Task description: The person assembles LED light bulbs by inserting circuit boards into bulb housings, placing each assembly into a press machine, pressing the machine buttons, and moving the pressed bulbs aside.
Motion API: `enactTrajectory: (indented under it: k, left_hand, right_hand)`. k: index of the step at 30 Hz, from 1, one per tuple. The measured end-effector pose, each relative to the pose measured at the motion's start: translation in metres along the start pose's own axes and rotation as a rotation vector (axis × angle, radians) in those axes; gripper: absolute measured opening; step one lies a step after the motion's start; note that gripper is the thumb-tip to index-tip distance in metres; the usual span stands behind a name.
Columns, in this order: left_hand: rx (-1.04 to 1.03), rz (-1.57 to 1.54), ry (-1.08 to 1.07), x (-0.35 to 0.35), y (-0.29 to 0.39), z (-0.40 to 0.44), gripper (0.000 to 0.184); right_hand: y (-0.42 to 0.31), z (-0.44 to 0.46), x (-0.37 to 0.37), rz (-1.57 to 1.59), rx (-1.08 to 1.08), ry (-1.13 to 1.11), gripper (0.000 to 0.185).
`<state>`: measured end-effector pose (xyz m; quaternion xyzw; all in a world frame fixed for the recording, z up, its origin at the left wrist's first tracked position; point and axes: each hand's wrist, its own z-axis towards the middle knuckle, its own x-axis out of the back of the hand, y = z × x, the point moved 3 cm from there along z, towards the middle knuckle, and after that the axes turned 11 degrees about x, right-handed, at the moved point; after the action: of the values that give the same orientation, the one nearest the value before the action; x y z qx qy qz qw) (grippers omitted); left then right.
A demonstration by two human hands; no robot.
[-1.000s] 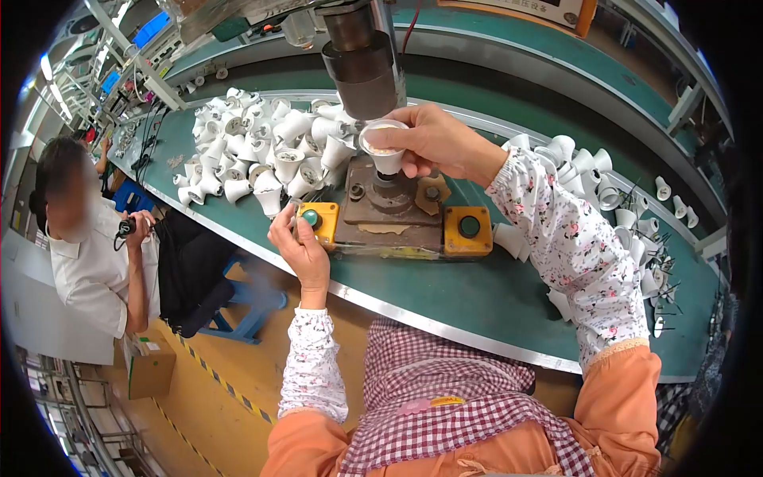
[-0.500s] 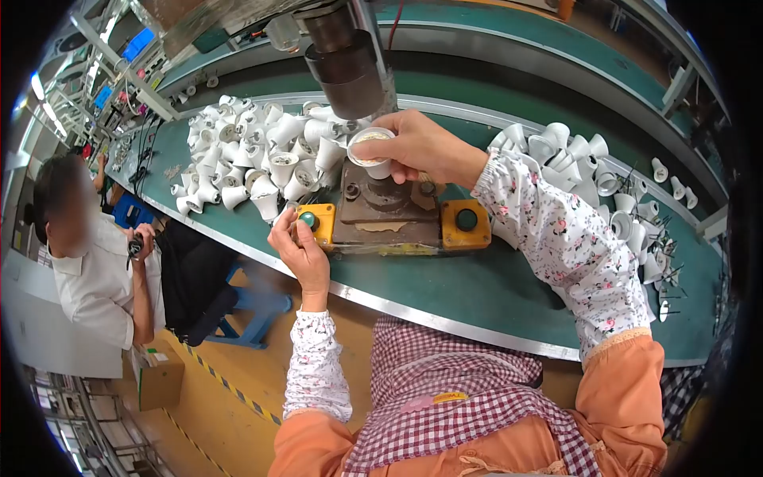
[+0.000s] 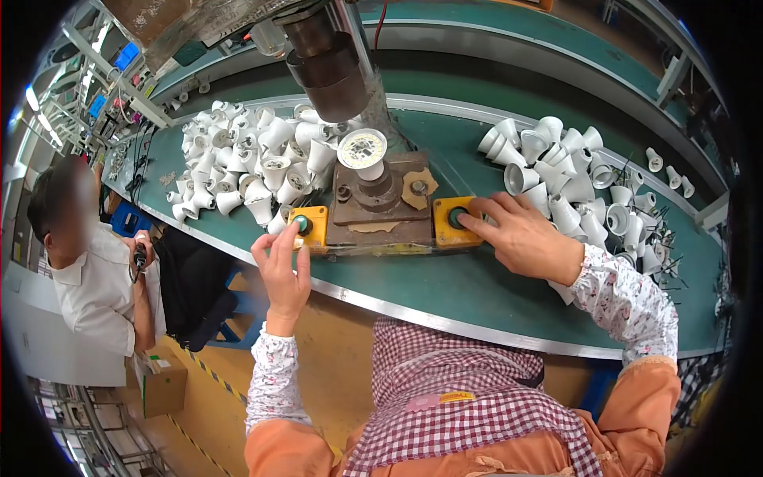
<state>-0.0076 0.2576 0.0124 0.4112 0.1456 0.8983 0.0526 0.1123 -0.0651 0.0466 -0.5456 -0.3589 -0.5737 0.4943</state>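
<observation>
A white lamp cup with a round board of small yellow squares on its top stands upright on the press base, under the dark press head. My left hand holds nothing, fingers apart, with fingertips at the left yellow button box and its green button. On the other side, my right hand reaches the right yellow button box; its fingers are spread and the fingertips touch the green button there.
Many white cups lie heaped left of the press, and another heap with black wires lies to the right. A seated person in a white shirt is at the far left, beside a cardboard box.
My right hand has let go of the white cup on the press and moved right and down to the right button box. My left hand has shifted slightly left and down.
</observation>
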Motion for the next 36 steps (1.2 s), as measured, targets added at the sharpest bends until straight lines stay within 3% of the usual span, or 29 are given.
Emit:
enactTrajectory:
  k: [5, 20, 26, 27, 28, 30, 31, 32, 34, 36]
  left_hand:
    - [-0.045, 0.071, -0.034, -0.007, 0.001, 0.010, 0.033]
    - [-0.067, 0.042, -0.042, -0.001, 0.006, 0.025, 0.044]
    - [0.284, -0.662, -0.087, -0.036, 0.074, 0.081, 0.070]
    - [0.216, -0.510, -0.044, -0.054, 0.066, 0.090, 0.067]
    - [0.240, -0.610, -0.056, -0.054, 0.060, 0.104, 0.059]
    - [0.289, -0.811, -0.071, -0.052, 0.050, 0.130, 0.043]
    - [0.380, -0.847, -0.001, -0.045, 0.027, 0.141, 0.046]
    - [0.250, -0.784, 0.127, -0.046, 0.007, 0.153, 0.049]
    - [0.222, -0.351, -0.111, -0.049, -0.029, 0.173, 0.051]
    - [-0.037, 0.009, -0.026, -0.062, -0.052, 0.180, 0.053]
  right_hand:
    - [0.001, 0.008, 0.002, -0.062, 0.018, 0.036, 0.044]
    - [0.002, 0.007, 0.000, -0.059, -0.005, 0.040, 0.043]
    - [0.029, -0.008, 0.050, 0.162, -0.103, 0.280, 0.041]
    - [0.044, -0.023, 0.062, 0.118, -0.082, 0.345, 0.040]
    - [0.063, -0.044, 0.073, 0.071, -0.066, 0.407, 0.038]
    - [0.092, -0.097, 0.103, 0.094, -0.382, 0.486, 0.035]
    - [0.094, -0.120, 0.112, 0.027, -0.463, 0.468, 0.033]
    - [0.093, -0.144, 0.117, -0.034, -0.530, 0.451, 0.032]
    - [0.079, -0.168, 0.115, 0.035, -0.625, 0.331, 0.026]
    - [0.067, -0.182, 0.101, 0.132, -0.612, 0.235, 0.024]
